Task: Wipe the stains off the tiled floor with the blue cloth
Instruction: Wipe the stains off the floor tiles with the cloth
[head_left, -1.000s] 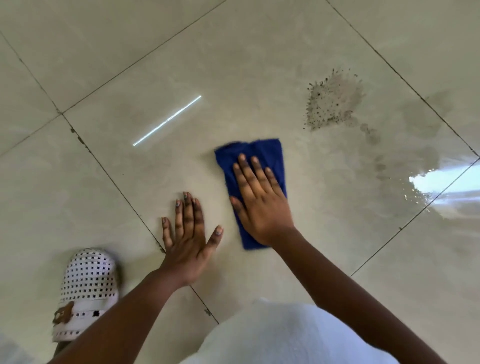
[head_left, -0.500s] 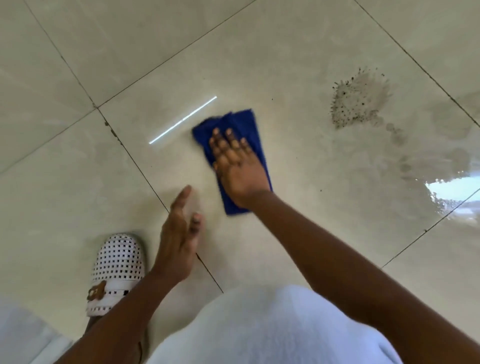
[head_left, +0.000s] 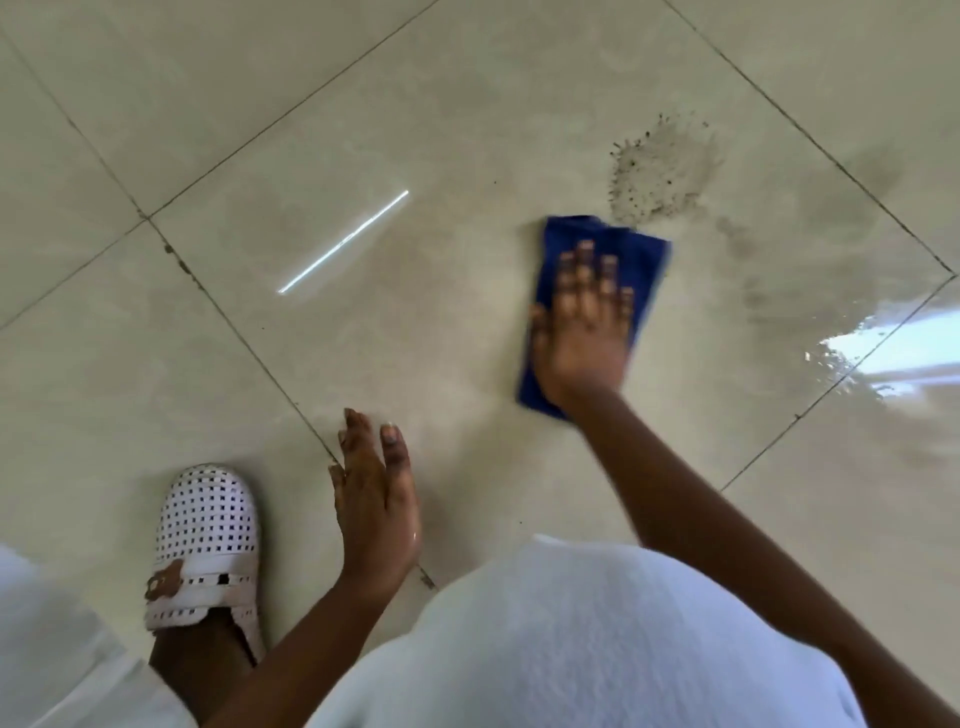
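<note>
The tiled floor (head_left: 467, 130) is seen from above, pale glossy tiles divided by dark grout lines, with a wet glare patch (head_left: 883, 358) at the right edge. A white garment (head_left: 571, 639) fills the lower frame, and a white perforated shoe (head_left: 205, 540) is planted at the lower left. The speckled brown stain (head_left: 662, 174) lies on the central tile, with fainter grey smears (head_left: 753, 270) trailing from it toward the glare. The blue cloth (head_left: 639, 254), folded into an oblong, is pressed flat on the floor by the right hand (head_left: 584, 338); that grip is spread, fingers straight on the fabric, nothing curled round it. The cloth's far corner is touching the lower edge of the stain. The left hand (head_left: 376, 499) is held open beside a grout line, fingers extended and holding nothing; whether it touches the floor cannot be told. The wiping step is judged to be in hand, with the stain itself barely reached; a firm push up and to the right across the specks, then along the smears, is called for next. Compared with half a second earlier, the cloth is found well to the right, moved from beside the bright light streak (head_left: 343, 241) to the stain's edge, and the left hand's fingers are straighter.
</note>
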